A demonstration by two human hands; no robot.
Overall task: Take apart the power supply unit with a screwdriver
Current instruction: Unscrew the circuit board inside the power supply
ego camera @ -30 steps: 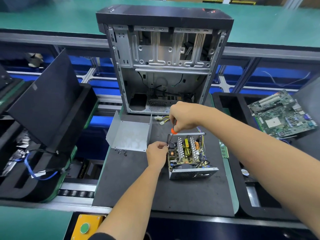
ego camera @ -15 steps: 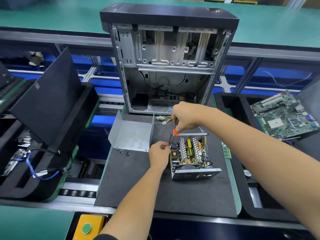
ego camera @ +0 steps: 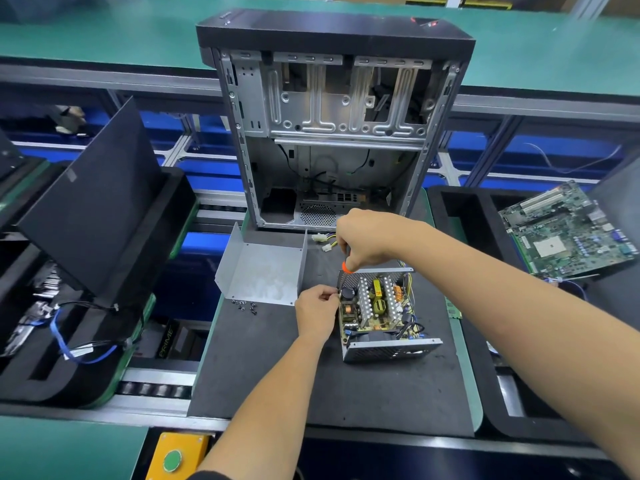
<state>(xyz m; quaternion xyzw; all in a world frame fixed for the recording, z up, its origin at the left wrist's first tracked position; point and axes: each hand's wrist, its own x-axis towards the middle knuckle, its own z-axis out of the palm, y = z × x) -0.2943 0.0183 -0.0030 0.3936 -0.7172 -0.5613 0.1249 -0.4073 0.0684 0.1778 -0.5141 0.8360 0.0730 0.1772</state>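
Observation:
The open power supply unit point(ego camera: 379, 311) sits on the dark foam mat point(ego camera: 277, 368), its circuit board, heatsinks and yellow transformers exposed. My right hand point(ego camera: 367, 242) grips a screwdriver point(ego camera: 346, 266) with an orange and black handle, held upright over the unit's far left corner. My left hand point(ego camera: 317, 311) rests against the unit's left side, its fingertips pinched at the top edge near a black capacitor. The removed grey metal cover point(ego camera: 263, 271) lies to the left of the unit. Several small black screws point(ego camera: 245, 306) lie on the mat in front of the cover.
An empty computer case point(ego camera: 332, 133) stands upright behind the mat. A green motherboard point(ego camera: 568, 230) lies in the black tray at the right. A black panel point(ego camera: 90, 202) and blue cables point(ego camera: 79, 351) fill the tray at the left. A yellow box with a green button point(ego camera: 172, 460) sits at the front edge.
Both hands keep their places at the unit's far left corner. The view has shifted slightly; nothing else has visibly moved.

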